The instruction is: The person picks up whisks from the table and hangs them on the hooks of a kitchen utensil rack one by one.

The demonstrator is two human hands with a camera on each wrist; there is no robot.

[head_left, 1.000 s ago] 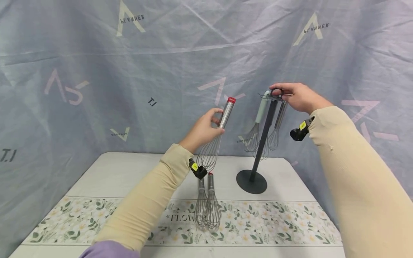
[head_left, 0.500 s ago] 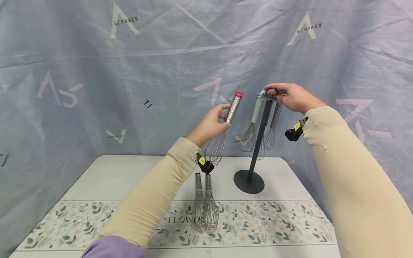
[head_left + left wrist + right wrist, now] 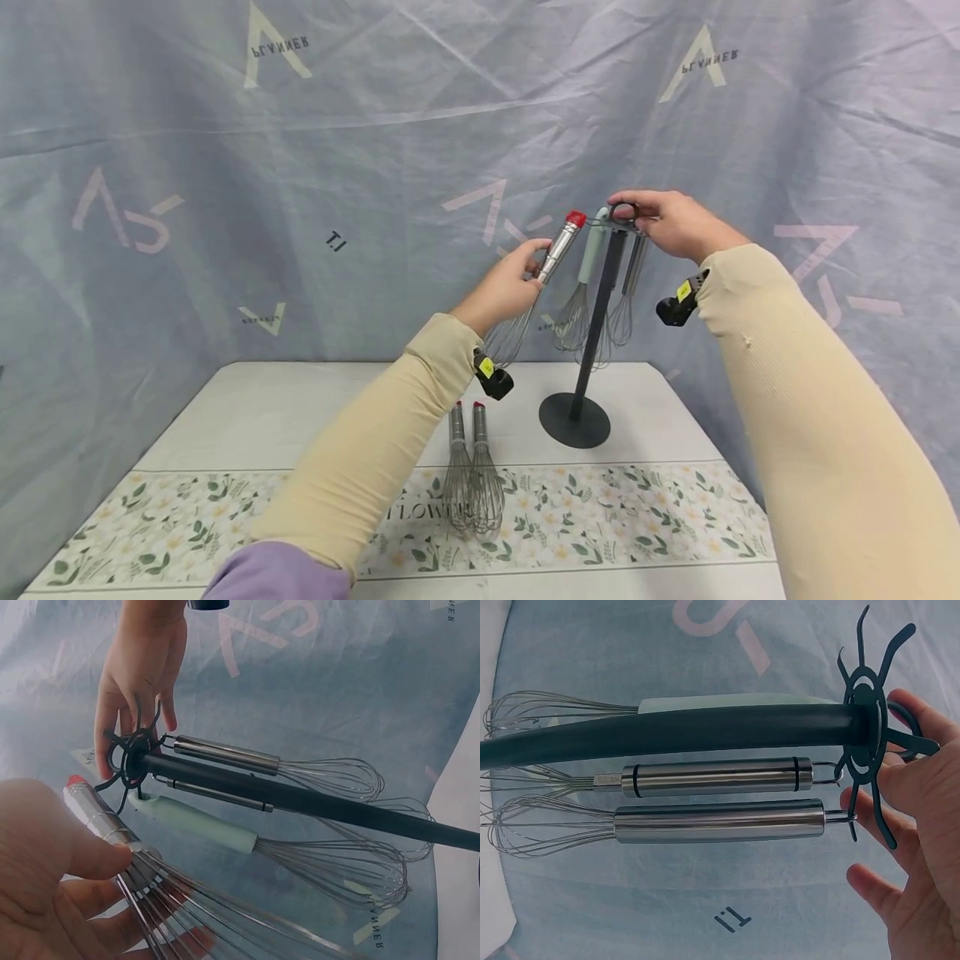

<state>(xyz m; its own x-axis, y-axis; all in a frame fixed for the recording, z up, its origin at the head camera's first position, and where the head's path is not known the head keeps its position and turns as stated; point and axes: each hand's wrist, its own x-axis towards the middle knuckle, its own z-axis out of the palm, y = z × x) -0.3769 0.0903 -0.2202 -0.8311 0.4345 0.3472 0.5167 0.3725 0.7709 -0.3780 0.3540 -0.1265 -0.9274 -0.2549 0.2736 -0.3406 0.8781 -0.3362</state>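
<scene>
My left hand (image 3: 504, 290) grips a balloon whisk (image 3: 557, 250) with a steel handle and red end cap, wires hanging down to the left. Its red end is close to the hooks of a dark whisk stand (image 3: 600, 325); whether they touch I cannot tell. At the top, my right hand (image 3: 678, 223) pinches the stand's ring (image 3: 623, 212) between thumb and finger. From the hooks hang a whisk with a pale green handle (image 3: 199, 823) and two steel-handled whisks, one thick (image 3: 720, 821) and one thinner (image 3: 727, 776). Bare hooks (image 3: 897, 654) show in the right wrist view.
Two more red-capped whisks, a left one (image 3: 459, 475) and a right one (image 3: 487, 483), lie side by side on the white table (image 3: 300, 408) with its floral band (image 3: 600, 508). The stand's round base (image 3: 551, 421) rests further back. A grey-blue cloth (image 3: 390, 167) hangs behind.
My left hand has carried its whisk right and slightly up to the stand's hooks, tilting it further. The right hand stays on the ring. The head view has shifted a little.
</scene>
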